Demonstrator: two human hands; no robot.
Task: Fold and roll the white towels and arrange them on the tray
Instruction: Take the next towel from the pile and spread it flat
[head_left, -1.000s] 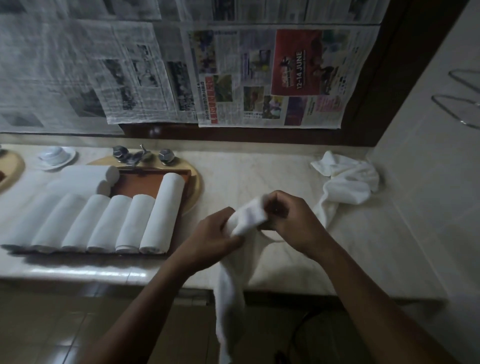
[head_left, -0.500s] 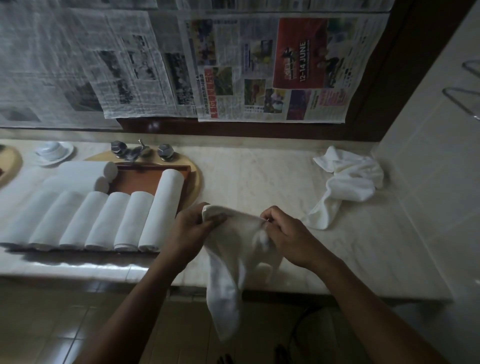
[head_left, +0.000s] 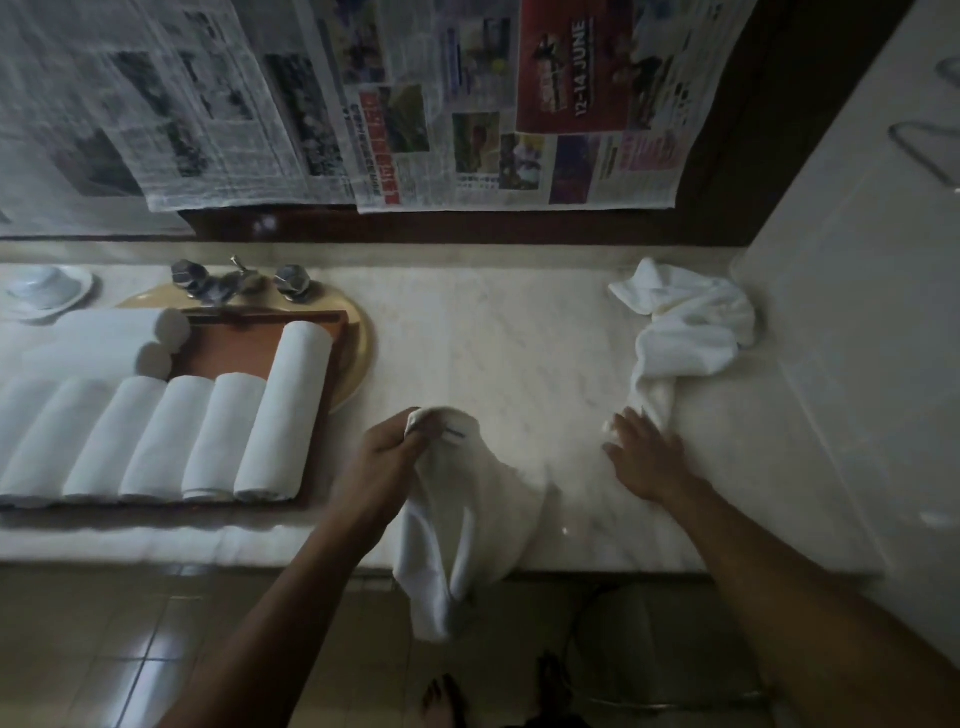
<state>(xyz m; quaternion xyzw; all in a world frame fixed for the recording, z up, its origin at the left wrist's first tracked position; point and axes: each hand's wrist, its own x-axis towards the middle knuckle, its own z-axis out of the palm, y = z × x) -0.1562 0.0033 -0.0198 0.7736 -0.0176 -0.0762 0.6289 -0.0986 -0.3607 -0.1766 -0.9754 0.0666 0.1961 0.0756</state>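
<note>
Since half a second ago the right hand (head_left: 644, 460) has let go of the loose towel (head_left: 467, 519) and moved out toward three o'clock, leaving the left hand (head_left: 389, 454) alone on the cloth.

A pale marble counter (head_left: 493, 338) spans the view from nine to three o'clock. Newspaper sheets (head_left: 467, 104) hang on the wall at twelve o'clock. At nine o'clock a wooden tray (head_left: 228, 353) holds a row of rolled towels (head_left: 208, 436) lying side by side, with two more rolls crosswise behind them. The tray sits over a yellow basin (head_left: 358, 338), with metal taps (head_left: 239, 280) at eleven o'clock.

The loose towel lies just below centre, toward six o'clock. Its top corner is pinched between the left thumb and curled fingers; the rest drapes over the counter's front edge and hangs toward the floor.

A crumpled towel (head_left: 685, 332) lies at two o'clock beside the side wall, its tail trailing down toward the right hand. That hand lies palm down on the counter, fingers straight and slightly spread, fingertips at the tail's end and seemingly touching it.

A small white dish (head_left: 47, 291) sits at ten o'clock.
</note>
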